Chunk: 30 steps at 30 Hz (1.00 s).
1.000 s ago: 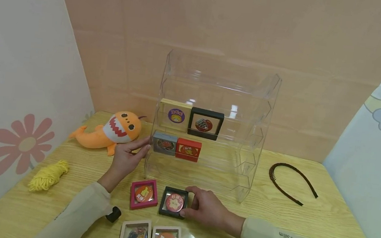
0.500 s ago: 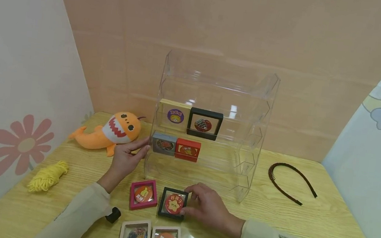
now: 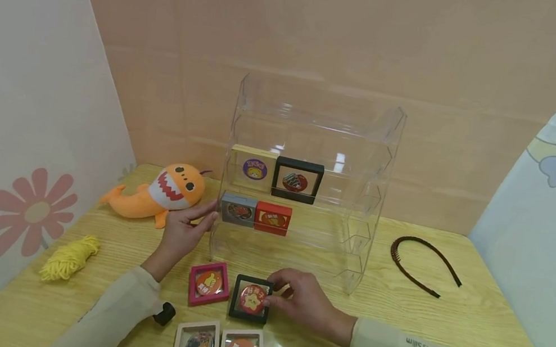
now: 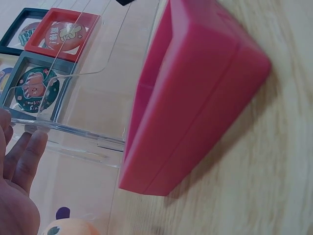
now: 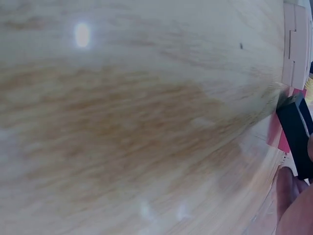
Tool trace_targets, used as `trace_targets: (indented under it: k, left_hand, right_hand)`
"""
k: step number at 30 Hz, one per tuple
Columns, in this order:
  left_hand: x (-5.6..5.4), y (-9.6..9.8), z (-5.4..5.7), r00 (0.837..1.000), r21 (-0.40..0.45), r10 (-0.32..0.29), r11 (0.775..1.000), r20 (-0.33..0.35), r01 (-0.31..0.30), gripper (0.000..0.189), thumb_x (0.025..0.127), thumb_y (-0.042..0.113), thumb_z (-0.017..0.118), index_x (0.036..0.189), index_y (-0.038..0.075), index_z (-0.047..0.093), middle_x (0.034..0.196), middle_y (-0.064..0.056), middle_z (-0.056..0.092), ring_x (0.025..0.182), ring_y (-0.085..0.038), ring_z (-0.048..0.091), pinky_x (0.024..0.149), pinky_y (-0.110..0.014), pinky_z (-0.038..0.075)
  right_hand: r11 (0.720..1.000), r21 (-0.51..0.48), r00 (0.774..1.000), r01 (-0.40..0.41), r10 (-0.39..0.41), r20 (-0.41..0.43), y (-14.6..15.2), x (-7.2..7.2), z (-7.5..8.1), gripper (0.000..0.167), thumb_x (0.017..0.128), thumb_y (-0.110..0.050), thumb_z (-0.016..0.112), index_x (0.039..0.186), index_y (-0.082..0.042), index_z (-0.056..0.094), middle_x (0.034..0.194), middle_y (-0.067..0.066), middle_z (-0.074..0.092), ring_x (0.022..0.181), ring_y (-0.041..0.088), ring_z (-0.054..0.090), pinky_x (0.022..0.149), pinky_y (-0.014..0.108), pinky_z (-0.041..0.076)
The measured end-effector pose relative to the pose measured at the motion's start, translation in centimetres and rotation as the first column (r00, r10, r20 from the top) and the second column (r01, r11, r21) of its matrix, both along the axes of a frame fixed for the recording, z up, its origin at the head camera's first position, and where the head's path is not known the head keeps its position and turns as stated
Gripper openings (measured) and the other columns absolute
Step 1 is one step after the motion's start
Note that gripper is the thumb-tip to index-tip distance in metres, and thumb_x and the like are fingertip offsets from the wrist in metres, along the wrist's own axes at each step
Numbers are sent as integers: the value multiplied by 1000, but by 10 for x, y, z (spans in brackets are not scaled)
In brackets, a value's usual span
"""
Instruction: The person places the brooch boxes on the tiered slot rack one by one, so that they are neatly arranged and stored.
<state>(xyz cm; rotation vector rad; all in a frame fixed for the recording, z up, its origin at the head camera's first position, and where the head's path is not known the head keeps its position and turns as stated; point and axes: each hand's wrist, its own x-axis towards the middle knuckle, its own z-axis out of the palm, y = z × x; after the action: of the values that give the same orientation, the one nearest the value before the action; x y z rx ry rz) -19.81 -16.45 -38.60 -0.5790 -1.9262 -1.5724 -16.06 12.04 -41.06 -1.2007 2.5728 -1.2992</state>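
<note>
My right hand [image 3: 307, 304] pinches the right side of a small black-framed display box [image 3: 251, 299] between thumb and fingers. A red badge with a star shows inside it. In the right wrist view the black box [image 5: 297, 137] appears slightly tilted above the table. My left hand [image 3: 185, 237] holds the left side edge of a clear acrylic display rack [image 3: 320, 257]. On the rack stand a cream box [image 3: 254, 178], a black box [image 3: 296, 189], a grey box [image 3: 238, 214] and a red box [image 3: 273, 219]. A pink box [image 3: 191, 294] lies near my left forearm.
Two beige framed boxes [image 3: 183, 330] lie at the table's front. An orange plush shark [image 3: 180, 186] and a yellow yarn bundle [image 3: 70, 258] are on the left. A brown headband [image 3: 420, 242] lies right of the rack.
My right hand has tilted the black-framed box slightly and shifted it a little toward the front. The left hand stays on the rack's edge.
</note>
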Motion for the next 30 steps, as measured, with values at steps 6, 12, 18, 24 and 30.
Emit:
trace_targets:
  k: [6,12,18,24,30]
  left_hand:
    - [0,0,0,1000,-5,3,1000,-1,-3,27,83,-15,63,110,-16,62,104,-28,63,83,-14,67,58,-27,57]
    - [-1,0,-1,1000,-4,-6,1000,-25,6,27,82,-18,62,109,-17,62,102,-30,62,83,-13,67,57,-26,57]
    - [-2,0,0,1000,4,-8,1000,-18,8,27,82,-19,61,108,-18,61,102,-31,61,82,-14,68,57,-26,57]
    - [-2,0,-1,999,7,-7,1000,-33,7,26,82,-18,62,108,-17,62,102,-30,62,81,-14,68,57,-26,57]
    - [-2,0,-1,999,15,-10,1000,-34,11,26,82,-18,62,108,-17,62,101,-30,63,80,-17,68,57,-26,57]
  right_hand:
    - [992,-125,999,-36,34,-20,1,-2,-1,17,82,-12,75,97,-8,69,92,2,68,79,9,64,62,24,57]
    - [969,-228,990,-90,63,-126,2,-4,0,17,81,-5,75,97,-3,72,92,7,69,79,14,65,59,25,58]
    - [959,-262,984,-106,63,-166,6,-6,1,16,80,1,74,96,-1,73,94,7,69,82,17,66,59,26,58]
    - [964,-251,978,-88,36,-204,8,-4,3,16,77,4,75,93,0,73,92,9,69,81,18,66,59,25,58]
    - [959,-272,973,-76,12,-231,7,8,28,16,72,13,75,86,5,72,88,15,68,76,22,66,56,28,58]
